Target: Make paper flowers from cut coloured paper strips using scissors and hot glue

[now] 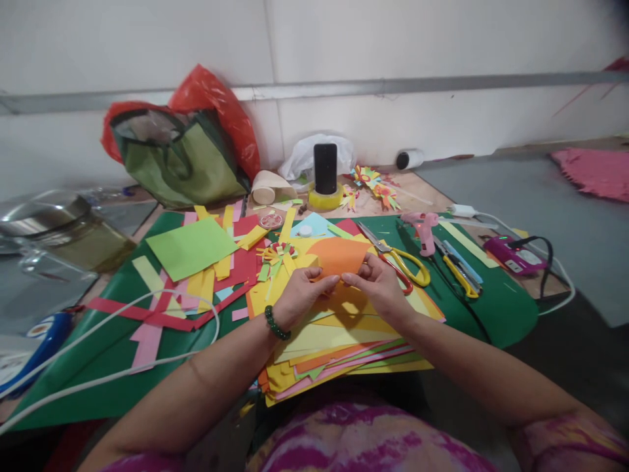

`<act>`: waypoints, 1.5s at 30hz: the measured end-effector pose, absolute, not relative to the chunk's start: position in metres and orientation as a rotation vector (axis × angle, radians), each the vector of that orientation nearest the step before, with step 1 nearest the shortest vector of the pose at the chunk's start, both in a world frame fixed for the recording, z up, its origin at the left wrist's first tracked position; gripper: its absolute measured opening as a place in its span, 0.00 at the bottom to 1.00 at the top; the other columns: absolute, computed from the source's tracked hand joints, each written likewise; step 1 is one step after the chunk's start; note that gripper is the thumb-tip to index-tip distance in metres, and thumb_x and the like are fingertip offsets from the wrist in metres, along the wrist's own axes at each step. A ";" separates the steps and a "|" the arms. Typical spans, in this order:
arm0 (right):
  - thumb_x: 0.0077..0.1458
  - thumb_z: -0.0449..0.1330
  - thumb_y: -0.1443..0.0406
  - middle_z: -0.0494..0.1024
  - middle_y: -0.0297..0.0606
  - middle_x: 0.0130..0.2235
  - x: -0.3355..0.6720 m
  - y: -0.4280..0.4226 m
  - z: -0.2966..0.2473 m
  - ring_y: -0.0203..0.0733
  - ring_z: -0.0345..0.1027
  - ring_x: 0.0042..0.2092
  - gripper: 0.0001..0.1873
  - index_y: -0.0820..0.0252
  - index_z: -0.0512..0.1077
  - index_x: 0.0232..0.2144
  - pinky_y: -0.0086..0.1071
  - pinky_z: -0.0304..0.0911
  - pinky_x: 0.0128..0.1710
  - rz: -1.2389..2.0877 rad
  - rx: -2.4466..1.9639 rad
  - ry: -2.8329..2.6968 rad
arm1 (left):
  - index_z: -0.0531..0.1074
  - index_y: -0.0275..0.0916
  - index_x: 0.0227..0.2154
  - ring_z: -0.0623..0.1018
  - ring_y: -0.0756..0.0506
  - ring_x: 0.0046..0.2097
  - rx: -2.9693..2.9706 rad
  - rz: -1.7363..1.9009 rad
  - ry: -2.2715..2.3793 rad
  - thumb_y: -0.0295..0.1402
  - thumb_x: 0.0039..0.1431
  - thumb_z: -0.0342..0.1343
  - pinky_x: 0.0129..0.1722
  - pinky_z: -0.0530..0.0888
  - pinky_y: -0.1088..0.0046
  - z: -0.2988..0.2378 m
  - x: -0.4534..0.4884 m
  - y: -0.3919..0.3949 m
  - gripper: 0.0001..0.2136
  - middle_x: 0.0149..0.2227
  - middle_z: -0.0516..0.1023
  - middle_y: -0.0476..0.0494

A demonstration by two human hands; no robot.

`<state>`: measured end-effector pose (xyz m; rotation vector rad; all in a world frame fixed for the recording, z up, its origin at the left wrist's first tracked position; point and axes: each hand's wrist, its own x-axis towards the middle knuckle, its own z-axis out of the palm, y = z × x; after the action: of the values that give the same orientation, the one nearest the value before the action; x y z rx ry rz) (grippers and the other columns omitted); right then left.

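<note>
Between my two hands is a sheet of orange paper [339,254], its near edge pinched in my fingertips and its far part curving upward. My left hand [305,294], with a green bead bracelet [276,324] at the wrist, grips the near left edge. Thumb and fingers of my right hand [381,288] close on the right side of the same sheet. Below lies a stack of coloured paper [339,357], mostly yellow. A paper flower [280,254] rests just left of the orange sheet. Scissors with yellow and red handles [405,262] lie close to my right hand.
A pink glue gun [422,229], a yellow utility knife [459,275] and a purple power bank [515,254] are at right. Paper strips [162,320] and a light green sheet [191,249] cover the left. A phone [325,169] stands on a tape roll. A white cable [113,387] crosses front left.
</note>
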<state>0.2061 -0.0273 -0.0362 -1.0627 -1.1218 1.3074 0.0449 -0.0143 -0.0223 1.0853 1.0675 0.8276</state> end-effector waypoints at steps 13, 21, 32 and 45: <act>0.37 0.72 0.60 0.79 0.30 0.29 0.214 -0.020 -0.039 0.36 0.71 0.30 0.22 0.56 0.72 0.37 0.32 0.69 0.35 1.247 -1.064 -0.986 | 0.69 0.35 0.17 0.67 0.54 0.22 1.088 0.859 1.066 0.51 0.33 0.68 0.25 0.67 0.77 -0.014 0.037 -0.011 0.23 0.18 0.68 0.51; 0.36 0.73 0.59 0.79 0.29 0.29 0.208 -0.025 -0.038 0.36 0.72 0.31 0.23 0.57 0.73 0.37 0.32 0.70 0.38 1.327 -1.019 -0.898 | 0.74 0.35 0.25 0.72 0.51 0.28 0.934 0.936 0.997 0.49 0.36 0.69 0.29 0.69 0.76 -0.022 0.044 -0.010 0.22 0.25 0.73 0.49; 0.36 0.72 0.58 0.77 0.29 0.26 0.211 -0.023 -0.037 0.34 0.71 0.28 0.24 0.59 0.71 0.36 0.31 0.68 0.35 1.433 -1.096 -0.978 | 0.70 0.34 0.18 0.66 0.56 0.21 0.932 0.988 1.005 0.38 0.34 0.71 0.24 0.63 0.79 -0.024 0.043 -0.009 0.16 0.17 0.68 0.54; 0.56 0.55 0.66 0.72 0.53 0.50 0.279 -0.037 -0.016 0.60 0.66 0.53 0.27 0.64 0.64 0.58 0.42 0.63 0.44 0.143 -2.218 -2.366 | 0.73 0.34 0.25 0.75 0.54 0.24 0.654 0.996 0.991 0.25 0.35 0.70 0.23 0.69 0.82 -0.017 0.040 -0.006 0.13 0.23 0.77 0.50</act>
<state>0.2788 -0.0373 -0.0157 -2.2184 -2.3661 0.1430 0.0400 -0.0061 -0.0171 0.6543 0.9912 0.9961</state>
